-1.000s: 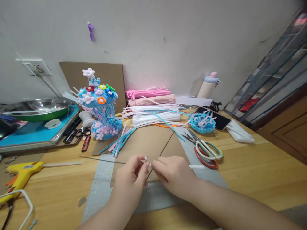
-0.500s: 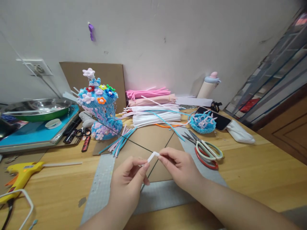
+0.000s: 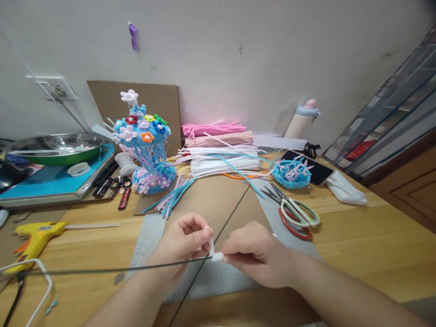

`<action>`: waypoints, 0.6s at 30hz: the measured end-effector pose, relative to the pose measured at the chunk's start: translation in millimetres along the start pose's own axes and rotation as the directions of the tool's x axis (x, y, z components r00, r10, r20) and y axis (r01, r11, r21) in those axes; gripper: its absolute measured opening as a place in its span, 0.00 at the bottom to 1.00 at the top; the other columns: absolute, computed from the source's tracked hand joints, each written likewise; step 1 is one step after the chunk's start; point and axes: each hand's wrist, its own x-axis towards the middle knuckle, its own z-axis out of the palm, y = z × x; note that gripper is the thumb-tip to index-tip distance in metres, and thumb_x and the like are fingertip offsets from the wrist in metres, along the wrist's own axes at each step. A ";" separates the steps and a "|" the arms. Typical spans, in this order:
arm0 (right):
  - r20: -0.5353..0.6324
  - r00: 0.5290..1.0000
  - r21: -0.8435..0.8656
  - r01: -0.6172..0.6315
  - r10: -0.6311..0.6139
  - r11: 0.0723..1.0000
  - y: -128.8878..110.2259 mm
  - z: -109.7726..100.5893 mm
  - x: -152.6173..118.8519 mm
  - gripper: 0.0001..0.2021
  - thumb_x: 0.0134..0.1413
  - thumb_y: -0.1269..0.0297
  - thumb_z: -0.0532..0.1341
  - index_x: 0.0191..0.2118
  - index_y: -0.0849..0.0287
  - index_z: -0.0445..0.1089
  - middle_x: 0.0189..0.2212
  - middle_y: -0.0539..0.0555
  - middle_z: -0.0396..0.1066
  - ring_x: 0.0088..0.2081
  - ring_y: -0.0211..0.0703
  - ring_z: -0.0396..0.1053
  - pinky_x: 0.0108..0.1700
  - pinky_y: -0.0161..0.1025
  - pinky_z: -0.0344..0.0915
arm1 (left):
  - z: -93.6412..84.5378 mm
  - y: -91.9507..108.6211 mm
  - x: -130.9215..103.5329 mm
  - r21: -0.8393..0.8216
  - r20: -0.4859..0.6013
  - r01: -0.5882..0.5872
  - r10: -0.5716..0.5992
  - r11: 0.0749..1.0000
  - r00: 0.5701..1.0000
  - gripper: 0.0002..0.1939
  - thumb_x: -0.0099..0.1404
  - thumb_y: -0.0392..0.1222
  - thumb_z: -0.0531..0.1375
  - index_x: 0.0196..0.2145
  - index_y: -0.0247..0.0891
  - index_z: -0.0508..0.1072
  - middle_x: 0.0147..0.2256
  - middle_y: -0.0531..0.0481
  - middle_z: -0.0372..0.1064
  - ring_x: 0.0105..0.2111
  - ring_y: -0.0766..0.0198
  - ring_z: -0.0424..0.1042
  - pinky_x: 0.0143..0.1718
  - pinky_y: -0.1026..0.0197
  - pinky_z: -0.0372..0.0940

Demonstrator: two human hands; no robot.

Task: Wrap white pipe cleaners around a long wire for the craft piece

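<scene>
Between thumb and forefinger, my left hand (image 3: pixel 185 243) pinches the loose end of a white pipe cleaner (image 3: pixel 212 246). This strip runs down to a small white wrapped coil (image 3: pixel 217 257) at the end of a dark green wire (image 3: pixel 119 269). My right hand (image 3: pixel 257 254) is closed, its thumb and forefinger gripping the coil's right end. From the coil the wire stretches left, past my left wrist and over the table. A second dark green wire (image 3: pixel 233 211) lies diagonally across the cardboard (image 3: pixel 204 195), beneath my hands.
Scissors (image 3: pixel 299 215) lie right of the grey cutting mat (image 3: pixel 146 236). Behind are pipe cleaner bundles (image 3: pixel 225 163), a blue flowered ornament (image 3: pixel 150 136) and a blue fuzzy piece (image 3: pixel 291 175). A yellow glue gun (image 3: pixel 39 238) with its cable sits left. A bottle (image 3: pixel 301 120) stands at the back.
The held wire has swung from pointing up and left to nearly level leftward. Both hands have lowered and turned the wrapped end, and the white strip now stands more upright.
</scene>
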 end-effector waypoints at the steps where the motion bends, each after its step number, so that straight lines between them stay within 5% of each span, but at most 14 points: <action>1: 0.038 0.999 -0.020 0.023 -0.022 1.000 0.4 -1.5 0.1 0.08 0.59 0.68 0.55 0.33 0.60 0.70 0.23 0.51 0.69 0.24 0.34 0.63 0.29 0.31 0.58 | 0.1 1.0 -0.5 0.043 0.028 -0.048 0.047 0.998 0.999 0.12 0.46 0.43 0.71 0.22 0.35 0.73 0.20 0.56 0.63 0.17 0.76 0.57 0.17 0.71 0.50; 3: 0.113 0.993 -0.050 0.050 -0.044 0.997 1.3 -3.5 0.3 0.08 0.59 0.69 0.54 0.33 0.59 0.70 0.24 0.51 0.70 0.26 0.34 0.65 0.30 0.31 0.58 | 1.3 3.0 -2.1 0.121 0.095 -0.111 0.099 0.986 0.990 0.11 0.45 0.42 0.71 0.20 0.35 0.75 0.24 0.55 0.61 0.20 0.75 0.59 0.21 0.69 0.53; 8: 0.169 0.983 -0.176 0.107 -0.077 0.979 4.6 -2.1 0.6 0.09 0.59 0.70 0.52 0.33 0.57 0.69 0.23 0.49 0.68 0.25 0.35 0.65 0.28 0.32 0.55 | 3.4 3.1 -4.1 0.196 0.199 -0.061 0.022 0.979 0.980 0.11 0.45 0.46 0.71 0.20 0.36 0.78 0.24 0.53 0.61 0.22 0.71 0.61 0.24 0.67 0.55; 10: 0.091 0.992 -0.300 0.116 -0.093 0.947 8.1 -0.9 0.1 0.10 0.60 0.70 0.51 0.33 0.57 0.69 0.21 0.49 0.66 0.23 0.34 0.62 0.26 0.34 0.52 | 1.6 1.2 -0.8 0.106 0.113 -0.044 0.032 0.993 0.993 0.13 0.51 0.49 0.68 0.26 0.36 0.78 0.25 0.53 0.64 0.21 0.73 0.60 0.22 0.68 0.54; 12: -0.034 0.993 -0.425 0.086 -0.111 0.901 13.0 -0.3 -0.9 0.10 0.61 0.69 0.51 0.34 0.58 0.69 0.20 0.48 0.64 0.22 0.35 0.60 0.26 0.35 0.50 | -0.7 -1.3 4.6 -0.011 -0.094 -0.034 0.033 0.999 0.995 0.13 0.55 0.49 0.64 0.35 0.39 0.75 0.30 0.53 0.66 0.22 0.73 0.62 0.20 0.70 0.54; 15: -0.223 0.969 -0.533 -0.029 -0.108 0.845 20.3 -0.2 -2.6 0.08 0.61 0.68 0.52 0.37 0.59 0.69 0.21 0.49 0.64 0.23 0.36 0.59 0.27 0.35 0.50 | -1.4 -6.7 10.8 -0.048 -0.375 -0.015 -0.004 0.999 0.927 0.10 0.54 0.42 0.62 0.36 0.40 0.69 0.30 0.55 0.66 0.24 0.71 0.66 0.18 0.72 0.55; 18: -0.296 0.953 -0.606 -0.142 -0.056 0.782 24.8 0.8 -2.4 0.09 0.62 0.68 0.52 0.38 0.59 0.69 0.22 0.50 0.65 0.24 0.36 0.60 0.29 0.35 0.50 | 4.4 -13.0 6.6 0.099 -0.306 0.100 -0.065 0.990 0.950 0.06 0.53 0.40 0.60 0.24 0.36 0.66 0.18 0.57 0.61 0.15 0.72 0.61 0.13 0.73 0.47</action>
